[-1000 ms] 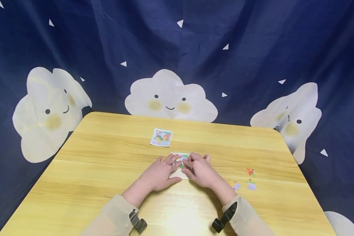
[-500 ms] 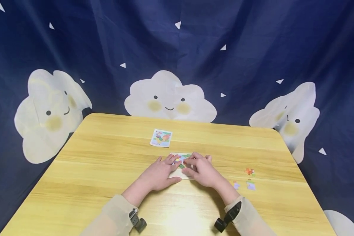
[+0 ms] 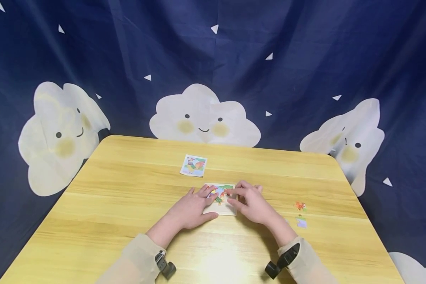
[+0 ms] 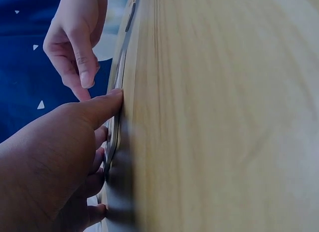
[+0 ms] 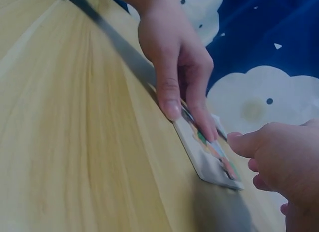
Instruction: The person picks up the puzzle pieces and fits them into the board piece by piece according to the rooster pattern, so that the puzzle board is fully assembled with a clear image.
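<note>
In the head view a white puzzle board point(image 3: 218, 210) lies mid-table, its upper part covered by joined colourful pieces. My left hand point(image 3: 191, 209) rests on its left side, fingers spread over the pieces and thumb at the near edge. At the board's right side is my right hand point(image 3: 252, 203), index fingertip by a red-orange puzzle piece point(image 3: 228, 193) and thumb just below. In the right wrist view the left hand point(image 5: 174, 62) straddles the board edge, while the right hand point(image 5: 281, 154) hovers close to the far side. No piece shows between the right fingertips.
Farther back lies a square picture card point(image 3: 193, 165) of a rooster. To the right sit an orange puzzle piece point(image 3: 300, 206) and a lilac-green one point(image 3: 301, 221). Behind the wooden table point(image 3: 127, 165) hangs a dark blue curtain point(image 3: 213, 51) with clouds.
My right hand has drawn to the right, uncovering more of the board's right side. Its forearm now hides most of a loose piece seen before. The left hand stays put.
</note>
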The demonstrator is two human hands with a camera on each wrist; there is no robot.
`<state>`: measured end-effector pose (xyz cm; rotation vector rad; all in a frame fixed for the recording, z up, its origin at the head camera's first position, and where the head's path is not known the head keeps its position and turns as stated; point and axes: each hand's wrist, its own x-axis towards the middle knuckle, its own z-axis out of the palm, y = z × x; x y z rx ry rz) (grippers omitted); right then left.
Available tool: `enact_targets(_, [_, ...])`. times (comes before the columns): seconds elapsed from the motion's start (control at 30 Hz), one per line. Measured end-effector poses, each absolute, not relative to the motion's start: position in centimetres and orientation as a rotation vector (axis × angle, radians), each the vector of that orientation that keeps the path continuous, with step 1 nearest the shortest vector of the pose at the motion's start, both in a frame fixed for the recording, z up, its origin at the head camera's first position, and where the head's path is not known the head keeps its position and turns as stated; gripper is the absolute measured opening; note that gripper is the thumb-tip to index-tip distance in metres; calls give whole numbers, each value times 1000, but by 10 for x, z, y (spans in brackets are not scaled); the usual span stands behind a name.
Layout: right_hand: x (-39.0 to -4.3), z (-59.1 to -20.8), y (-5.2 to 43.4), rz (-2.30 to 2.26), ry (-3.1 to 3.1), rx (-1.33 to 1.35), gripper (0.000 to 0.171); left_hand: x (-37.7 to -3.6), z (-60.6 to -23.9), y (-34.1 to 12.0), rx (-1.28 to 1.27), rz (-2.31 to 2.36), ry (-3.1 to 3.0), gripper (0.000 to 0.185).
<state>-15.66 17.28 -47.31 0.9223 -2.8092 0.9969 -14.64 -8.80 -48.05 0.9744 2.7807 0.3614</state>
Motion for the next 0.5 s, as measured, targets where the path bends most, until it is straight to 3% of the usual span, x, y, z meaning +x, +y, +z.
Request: enact_targets(0.5, [-160,-479,194,1073,-2817,817,30,-147,-480,-89,975,387,2770,73])
